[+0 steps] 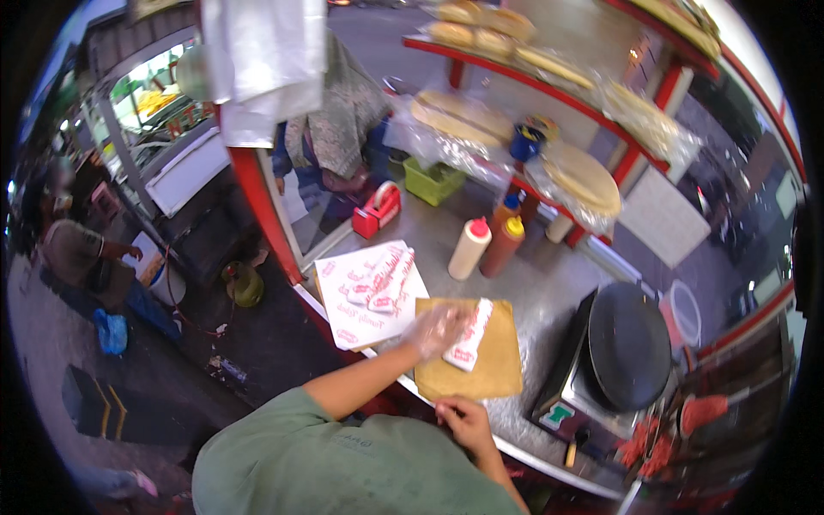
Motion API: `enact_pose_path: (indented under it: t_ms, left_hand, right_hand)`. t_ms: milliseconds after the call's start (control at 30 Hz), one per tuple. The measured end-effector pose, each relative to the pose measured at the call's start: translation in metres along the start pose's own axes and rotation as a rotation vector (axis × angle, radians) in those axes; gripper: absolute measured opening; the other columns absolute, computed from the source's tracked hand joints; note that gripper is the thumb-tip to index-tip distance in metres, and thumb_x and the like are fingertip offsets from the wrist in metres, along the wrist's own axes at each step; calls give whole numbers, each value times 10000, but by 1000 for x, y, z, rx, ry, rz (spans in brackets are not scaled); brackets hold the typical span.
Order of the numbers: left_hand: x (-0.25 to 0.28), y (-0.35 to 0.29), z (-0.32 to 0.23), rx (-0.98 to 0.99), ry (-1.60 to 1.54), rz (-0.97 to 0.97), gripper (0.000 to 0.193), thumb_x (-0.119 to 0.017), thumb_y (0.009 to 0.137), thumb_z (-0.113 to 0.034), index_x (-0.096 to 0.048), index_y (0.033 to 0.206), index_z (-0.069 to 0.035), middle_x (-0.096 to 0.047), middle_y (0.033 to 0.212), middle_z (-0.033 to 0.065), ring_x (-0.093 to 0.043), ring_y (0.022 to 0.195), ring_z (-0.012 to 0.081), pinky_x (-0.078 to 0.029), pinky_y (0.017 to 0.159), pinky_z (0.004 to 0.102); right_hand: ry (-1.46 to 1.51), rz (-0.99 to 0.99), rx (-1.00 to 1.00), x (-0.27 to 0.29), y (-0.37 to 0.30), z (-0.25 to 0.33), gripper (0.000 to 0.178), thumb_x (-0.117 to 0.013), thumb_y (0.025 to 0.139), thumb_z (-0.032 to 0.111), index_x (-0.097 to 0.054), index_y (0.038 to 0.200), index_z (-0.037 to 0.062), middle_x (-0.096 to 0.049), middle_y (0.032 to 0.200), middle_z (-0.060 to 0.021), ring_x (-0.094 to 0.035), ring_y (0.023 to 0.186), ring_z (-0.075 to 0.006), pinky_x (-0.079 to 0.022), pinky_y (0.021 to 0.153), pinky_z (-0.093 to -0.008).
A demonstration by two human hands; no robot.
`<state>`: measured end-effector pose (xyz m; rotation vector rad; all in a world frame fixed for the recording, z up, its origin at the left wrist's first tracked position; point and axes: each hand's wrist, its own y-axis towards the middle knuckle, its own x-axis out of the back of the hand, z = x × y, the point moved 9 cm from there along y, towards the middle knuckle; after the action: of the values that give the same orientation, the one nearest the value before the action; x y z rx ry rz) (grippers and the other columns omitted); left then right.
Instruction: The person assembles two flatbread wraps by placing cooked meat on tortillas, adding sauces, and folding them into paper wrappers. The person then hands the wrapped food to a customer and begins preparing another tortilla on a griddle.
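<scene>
A white paper-wrapped roll with red print [466,345] lies slantwise on a square tan board [502,371] at the counter's front edge. My left hand [434,331], in a clear plastic glove, reaches over the board from the left. Its fingers close on the upper part of the roll, somewhat blurred. My bare right hand [464,421] is by the board's near edge, its fingers loosely curled and a little apart; I see nothing in them. Left of the board lies a stack of white printed paper sheets [345,313], with smaller folded printed papers [382,298] on top.
Behind the board stand a cream squeeze bottle [469,251] and a red-brown one [503,249]. A red tape dispenser [377,211] and a green basket [432,180] are farther back. At right sits a round black griddle [629,346]. Bagged flatbreads [573,178] lie on the red-edged shelf. A person [81,257] is at far left.
</scene>
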<state>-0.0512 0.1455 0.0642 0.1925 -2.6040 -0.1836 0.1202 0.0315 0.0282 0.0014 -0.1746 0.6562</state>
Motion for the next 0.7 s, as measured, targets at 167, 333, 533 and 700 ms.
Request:
enact_pose_path:
  t_ms: [167, 333, 533, 700]
  left_hand:
    - [3, -130, 7, 118, -57, 637, 453, -536, 1077, -486, -703, 1250, -102, -746, 1151, 112, -708, 1104, 219, -548, 965, 386]
    - [12, -162, 59, 53, -380, 756, 443, -532, 1098, -394, -639, 1372, -62, -665, 1391, 92, -637, 1274, 242, -467, 1130, 377]
    - [83, -129, 18, -160, -271, 572, 425, -537, 1095, -374, -637, 1361, -57, -705, 1303, 124, -658, 1230, 266, -504, 1058, 380]
    - [106, -148, 26, -111, -229, 587, 410, -547, 1093, -351, -637, 1369, -60, -703, 1305, 123, -658, 1222, 261, -498, 1070, 374]
  right_hand:
    - [110, -144, 310, 22, 46, 80, 182, -611, 1020, -12, -716, 1163, -50, -721, 936, -89, -699, 844, -168, -555, 771, -293]
    - [-408, -289, 887, -14, 132, 272, 296, -679, 910, -78, -730, 1188, 12, -742, 976, -140, -706, 896, -274, -535, 823, -346]
    - [-596, -417, 1391, -123, 229, 438, 373, -846, 824, 188, -683, 1124, 38, -693, 988, -108, -621, 957, -306, -478, 866, -419]
    - [-658, -620, 1404, -169, 260, 486, 565, -902, 776, 322, -587, 1140, 27, -616, 1029, -119, -584, 953, -294, -455, 887, -418]
